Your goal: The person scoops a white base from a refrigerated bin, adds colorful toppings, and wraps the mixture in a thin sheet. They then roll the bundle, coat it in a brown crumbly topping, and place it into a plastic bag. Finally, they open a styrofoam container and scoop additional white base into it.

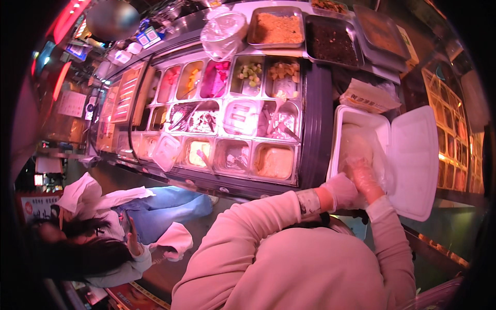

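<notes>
Both hands are at a white lidded bin on the right, its white lid swung out to the right. Inside lies a pale, dough-like mass in clear plastic. My right hand, in a thin clear glove, reaches over the near rim, with its fingers bent against the mass; glare blurs the fingertips. My left hand, in a whitish glove, is curled beside the right wrist at the bin's near left corner. What it grips, if anything, is hidden.
Left of the bin stands a counter of metal food pans, some with spoons. Behind are an orange crumb tray, a dark crumb tray and a bagged bowl. A paper bag lies behind the bin. Another person is at the left.
</notes>
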The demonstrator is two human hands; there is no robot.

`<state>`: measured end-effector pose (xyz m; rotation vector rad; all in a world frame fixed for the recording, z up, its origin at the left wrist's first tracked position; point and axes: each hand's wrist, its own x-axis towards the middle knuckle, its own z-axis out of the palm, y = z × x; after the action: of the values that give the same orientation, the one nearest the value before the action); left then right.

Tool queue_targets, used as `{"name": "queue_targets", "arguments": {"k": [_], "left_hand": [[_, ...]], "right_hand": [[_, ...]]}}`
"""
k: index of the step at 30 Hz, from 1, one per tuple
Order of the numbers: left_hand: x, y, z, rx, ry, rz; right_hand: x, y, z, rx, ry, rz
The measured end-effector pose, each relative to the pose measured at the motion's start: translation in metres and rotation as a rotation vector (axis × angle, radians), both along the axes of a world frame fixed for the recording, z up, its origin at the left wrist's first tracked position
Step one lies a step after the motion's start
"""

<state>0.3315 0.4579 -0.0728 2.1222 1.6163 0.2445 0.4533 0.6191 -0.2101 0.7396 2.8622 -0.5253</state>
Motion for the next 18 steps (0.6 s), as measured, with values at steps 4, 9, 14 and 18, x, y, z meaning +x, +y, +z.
{"name": "queue_targets", "arguments": {"k": [4,9,14,18], "left_hand": [[0.014,-0.017,0.011,0.025,0.003,-0.024],[-0.006,-0.024,0.057,-0.24,-0.255,0.108],[0.007,0.013,0.032,0.357,-0.694,0.808],[0.017,0.039,-0.005,0.097,-1.256,0.964]], "right_hand": [[-0.045,-0.021,0.034,-0.166,-0.207,-0.43],[-0.034,0.004,0.055,-0.092,0.168,-0.024],[-0.009,0.044,0.042,-0.455,0.424,-0.277],[-0.001,0.037,0.067,-0.722,0.585,-0.472]]}}
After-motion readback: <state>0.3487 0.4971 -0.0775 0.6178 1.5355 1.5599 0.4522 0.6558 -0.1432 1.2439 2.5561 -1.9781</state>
